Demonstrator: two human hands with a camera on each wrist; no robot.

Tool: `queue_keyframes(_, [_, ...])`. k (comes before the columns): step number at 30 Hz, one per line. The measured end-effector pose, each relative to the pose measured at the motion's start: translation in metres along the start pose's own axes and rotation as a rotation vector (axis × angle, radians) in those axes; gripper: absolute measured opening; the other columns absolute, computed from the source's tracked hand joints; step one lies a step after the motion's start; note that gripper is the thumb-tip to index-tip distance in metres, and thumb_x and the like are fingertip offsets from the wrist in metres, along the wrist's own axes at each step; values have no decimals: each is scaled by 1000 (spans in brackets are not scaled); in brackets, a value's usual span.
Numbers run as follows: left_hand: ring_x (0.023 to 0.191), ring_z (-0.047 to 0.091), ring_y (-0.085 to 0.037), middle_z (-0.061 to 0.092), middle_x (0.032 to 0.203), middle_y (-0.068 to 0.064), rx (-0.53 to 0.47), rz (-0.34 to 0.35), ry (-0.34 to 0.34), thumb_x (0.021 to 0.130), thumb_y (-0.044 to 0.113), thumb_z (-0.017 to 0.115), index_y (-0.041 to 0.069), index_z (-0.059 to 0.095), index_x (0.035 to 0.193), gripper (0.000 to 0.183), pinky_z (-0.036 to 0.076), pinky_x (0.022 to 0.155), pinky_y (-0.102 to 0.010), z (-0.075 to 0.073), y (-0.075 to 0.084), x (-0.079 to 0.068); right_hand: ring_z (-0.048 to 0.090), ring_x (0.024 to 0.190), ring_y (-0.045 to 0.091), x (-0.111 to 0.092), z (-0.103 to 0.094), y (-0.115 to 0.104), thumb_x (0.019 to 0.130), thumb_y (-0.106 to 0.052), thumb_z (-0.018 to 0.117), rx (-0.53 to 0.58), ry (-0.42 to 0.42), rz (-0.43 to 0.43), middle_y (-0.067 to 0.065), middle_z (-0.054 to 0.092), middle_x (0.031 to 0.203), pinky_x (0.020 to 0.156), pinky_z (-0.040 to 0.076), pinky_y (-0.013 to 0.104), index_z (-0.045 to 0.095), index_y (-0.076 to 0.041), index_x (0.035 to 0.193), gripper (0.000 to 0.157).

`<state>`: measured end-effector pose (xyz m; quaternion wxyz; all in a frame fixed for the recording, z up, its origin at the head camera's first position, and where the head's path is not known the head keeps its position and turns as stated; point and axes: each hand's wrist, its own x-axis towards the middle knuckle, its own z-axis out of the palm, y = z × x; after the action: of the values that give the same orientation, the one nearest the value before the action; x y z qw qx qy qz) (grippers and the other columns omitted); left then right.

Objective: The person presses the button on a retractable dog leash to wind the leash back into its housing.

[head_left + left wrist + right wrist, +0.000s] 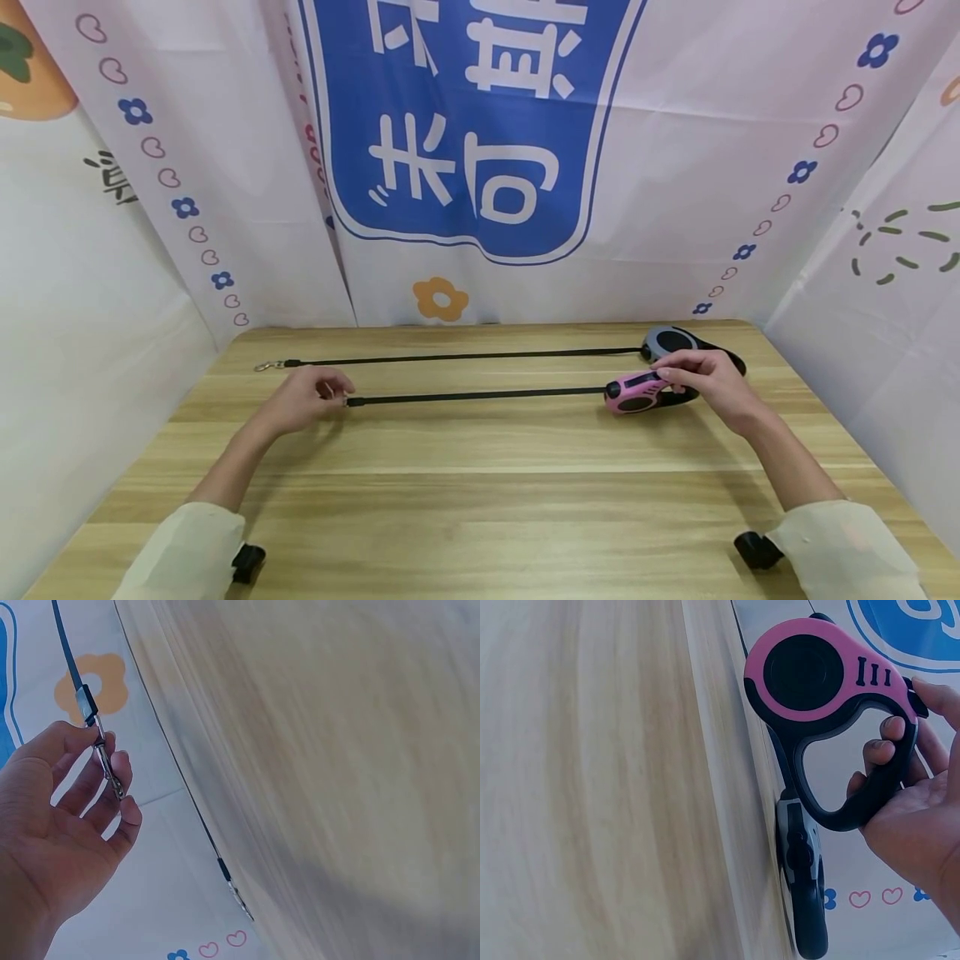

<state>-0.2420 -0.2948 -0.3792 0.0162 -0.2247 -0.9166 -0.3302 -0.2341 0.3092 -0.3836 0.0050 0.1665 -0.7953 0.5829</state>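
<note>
My right hand [708,379] grips the handle of a pink and black retractable leash [845,652], fingers curled through the loop and thumb at the brake button [917,701]. From its housing a black strap [480,394] runs out leftward, fairly straight. At the strap's other end my left hand [306,397] pinches the metal snap hook [110,769] between thumb and fingers. A grey and black retractable leash [670,342] lies behind on the table, its own strap [465,357] stretched out to a metal snap hook [268,365] at the left; neither hand is on it.
The wooden table [480,517] ends at a printed cloth backdrop [675,208] along its far edge. Cloth also hangs at the left and right. Black wrist devices [247,563] sit at both sleeve cuffs.
</note>
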Motion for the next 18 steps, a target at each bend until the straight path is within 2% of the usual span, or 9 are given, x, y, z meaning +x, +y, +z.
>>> queue_keyframes(11, [75,59,-13,69,84,-3,3,8,-2,84,-9,69,-2,74,96,14,51,65,-24,2,1,2,56,76,13,1,3,0,102,-8,65,-33,4,1,-7,66,88,69,49,26,76,-2,108,14])
queue_keyframes(18, [79,60,-15,68,84,-6,1,-11,-22,90,-5,68,-2,74,98,10,51,67,-25,3,1,4,57,75,13,2,5,1,101,-7,65,-25,-2,-8,-7,67,88,69,50,27,76,0,109,15])
